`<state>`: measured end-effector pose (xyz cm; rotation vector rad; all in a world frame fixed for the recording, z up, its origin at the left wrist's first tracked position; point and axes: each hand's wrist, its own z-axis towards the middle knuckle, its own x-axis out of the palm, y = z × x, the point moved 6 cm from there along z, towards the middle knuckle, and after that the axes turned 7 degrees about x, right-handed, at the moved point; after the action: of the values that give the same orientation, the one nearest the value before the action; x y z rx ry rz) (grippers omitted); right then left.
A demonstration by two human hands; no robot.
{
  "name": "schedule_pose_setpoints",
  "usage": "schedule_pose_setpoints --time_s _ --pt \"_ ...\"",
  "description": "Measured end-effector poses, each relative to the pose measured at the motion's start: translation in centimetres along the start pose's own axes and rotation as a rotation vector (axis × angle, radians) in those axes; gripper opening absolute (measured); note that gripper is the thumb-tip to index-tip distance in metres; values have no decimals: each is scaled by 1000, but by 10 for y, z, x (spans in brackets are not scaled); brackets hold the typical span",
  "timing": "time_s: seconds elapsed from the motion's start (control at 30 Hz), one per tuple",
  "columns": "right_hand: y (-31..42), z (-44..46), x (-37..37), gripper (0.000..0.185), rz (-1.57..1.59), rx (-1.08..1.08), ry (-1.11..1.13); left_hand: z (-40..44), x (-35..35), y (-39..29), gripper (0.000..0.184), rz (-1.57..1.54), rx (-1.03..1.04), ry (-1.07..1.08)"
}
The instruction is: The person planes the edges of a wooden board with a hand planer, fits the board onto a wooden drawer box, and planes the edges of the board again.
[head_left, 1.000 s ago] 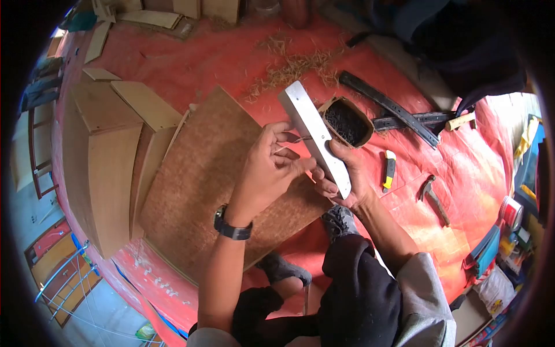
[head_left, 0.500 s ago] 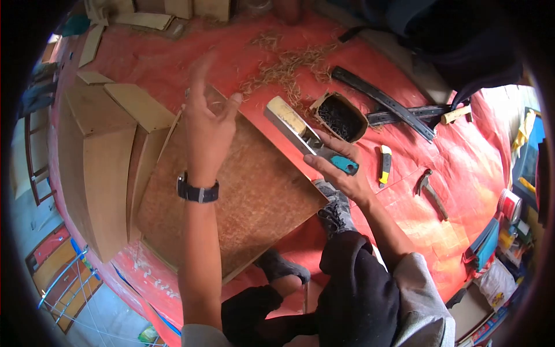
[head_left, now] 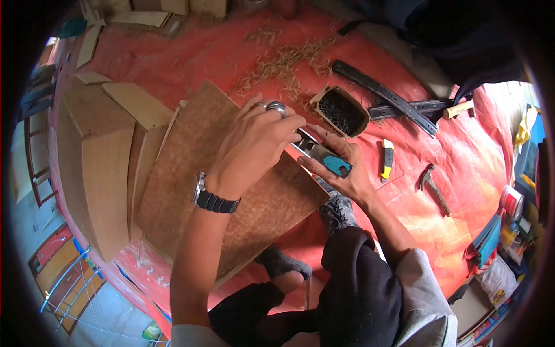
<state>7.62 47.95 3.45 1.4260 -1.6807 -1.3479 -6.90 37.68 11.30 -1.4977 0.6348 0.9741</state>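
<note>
My right hand (head_left: 344, 163) is closed around the rear of a hand plane (head_left: 315, 150) with a metal body and a teal handle. Over the plane's front end lies my left hand (head_left: 254, 139), its fingers curled round it and hiding most of that end. A black-strapped watch sits on the left wrist. Beneath both hands, a brown wooden panel (head_left: 231, 196) slants in front of my legs, and the plane is at its upper right edge. Whether the sole touches that edge I cannot tell.
Wooden box pieces (head_left: 107, 168) stand at left. Wood shavings (head_left: 292, 66) litter the red sheet. To the right are a carton of dark nails or screws (head_left: 340, 113), black drawer rails (head_left: 384, 95), a utility knife (head_left: 387, 161) and a hammer (head_left: 435, 189). Another person's dark clothing shows at upper right.
My left hand, raised with spread fingers before, has come down and right onto the plane's front and closed there. My right hand still holds the plane, nearly in place.
</note>
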Motion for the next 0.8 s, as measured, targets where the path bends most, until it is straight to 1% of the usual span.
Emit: schedule_pose_setpoints --time_s 0.07,0.13,0.17,0.27,0.33,0.37,0.47,0.53,0.63,0.67,0.73,0.8 --pt "4 -1 0 66 -56 -28 11 6 -1 -5 12 76 91 82" --pt "11 -3 -2 64 -125 -30 20 12 2 -8 12 125 195 150" --pt "13 -4 -2 63 -159 -31 24 13 4 -7 11 128 219 154" --pt "5 -4 -1 61 -78 -36 58 14 9 -5 10 141 288 154" --pt "8 -3 -2 60 -86 0 71 15 10 -6 9 154 327 138" --pt "10 -3 -3 60 -90 18 79 15 12 -6 8 195 341 169" --pt "17 0 -7 60 -159 -42 76 17 13 -9 7 288 391 254" --pt "23 1 -12 62 -122 76 89 17 13 -13 8 312 440 301" --pt "8 1 -18 64 2 261 96 14 0 -6 22 285 475 195" --pt "0 1 -20 65 56 324 95 15 -13 7 30 314 403 75" --pt "-6 -1 -19 65 174 349 104 15 -40 29 52 361 252 -165" --pt "-5 -3 -18 62 260 388 139 12 -55 46 62 216 -17 -347"
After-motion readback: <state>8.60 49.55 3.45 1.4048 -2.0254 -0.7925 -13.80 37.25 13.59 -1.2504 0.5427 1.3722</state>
